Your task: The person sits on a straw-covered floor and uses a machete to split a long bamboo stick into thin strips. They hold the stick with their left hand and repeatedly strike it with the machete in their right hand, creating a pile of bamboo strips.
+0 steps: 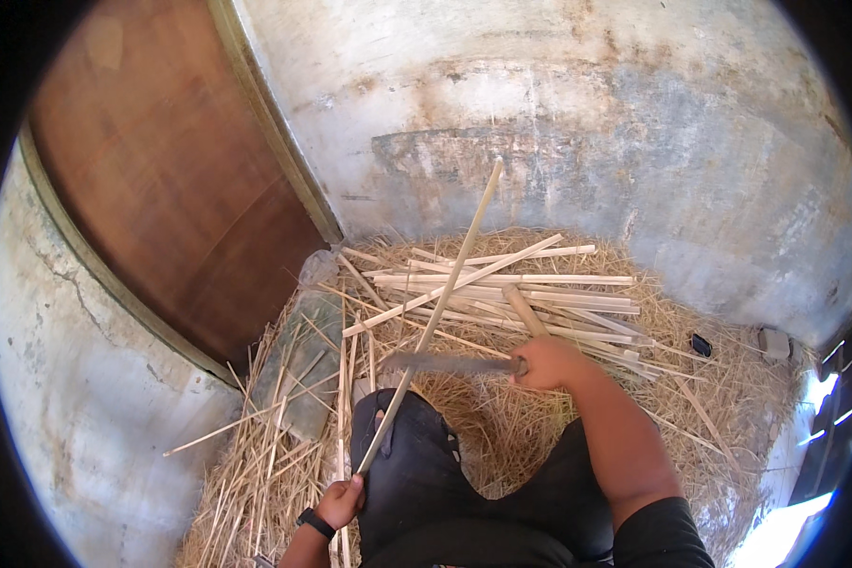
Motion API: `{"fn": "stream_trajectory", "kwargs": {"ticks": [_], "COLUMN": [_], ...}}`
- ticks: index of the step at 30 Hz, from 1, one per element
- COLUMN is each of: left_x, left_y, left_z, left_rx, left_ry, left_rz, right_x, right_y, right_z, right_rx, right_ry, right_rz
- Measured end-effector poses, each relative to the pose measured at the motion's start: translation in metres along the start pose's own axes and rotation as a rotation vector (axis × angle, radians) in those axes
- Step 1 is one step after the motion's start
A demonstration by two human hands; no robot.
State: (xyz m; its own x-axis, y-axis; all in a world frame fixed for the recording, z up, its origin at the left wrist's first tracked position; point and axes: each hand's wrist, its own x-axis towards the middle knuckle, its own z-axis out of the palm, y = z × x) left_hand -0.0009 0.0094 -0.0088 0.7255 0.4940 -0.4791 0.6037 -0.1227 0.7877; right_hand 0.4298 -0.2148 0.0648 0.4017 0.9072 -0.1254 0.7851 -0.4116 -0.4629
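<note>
My left hand (339, 502) grips the lower end of a long pale bamboo strip (435, 312), which slants up and to the right toward the wall. A dark watch sits on that wrist. In my right hand (546, 363) is the handle of a long-bladed knife (450, 363). Its blade points left and meets the strip near its middle; whether it is cutting in cannot be seen. Just beyond this hand lies a thicker wooden stick (523, 310). Behind the knife lies a heap of split bamboo strips (577, 293), mostly sideways.
Straw-like shavings (483, 426) cover the floor around my legs. Thin slivers (256, 473) lie at the left beside a flat greyish slab (303, 369). A brown door (180, 170) and a stained wall (587, 133) stand beyond. A small black object (701, 345) lies at the right.
</note>
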Motion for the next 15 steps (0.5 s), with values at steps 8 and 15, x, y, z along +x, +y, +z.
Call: {"fn": "stream_trajectory", "kwargs": {"ticks": [8, 15], "left_x": [0.000, -0.004], "left_y": [0.010, 0.017], "left_z": [-0.001, -0.002], "left_rx": [0.018, 0.029], "left_ry": [-0.009, 0.002], "left_rz": [-0.067, -0.097], "right_x": [0.004, 0.006], "right_y": [0.015, -0.018], "right_z": [0.007, 0.011], "right_rx": [0.119, -0.086], "right_ry": [0.070, -0.122], "right_rz": [0.080, -0.059]}}
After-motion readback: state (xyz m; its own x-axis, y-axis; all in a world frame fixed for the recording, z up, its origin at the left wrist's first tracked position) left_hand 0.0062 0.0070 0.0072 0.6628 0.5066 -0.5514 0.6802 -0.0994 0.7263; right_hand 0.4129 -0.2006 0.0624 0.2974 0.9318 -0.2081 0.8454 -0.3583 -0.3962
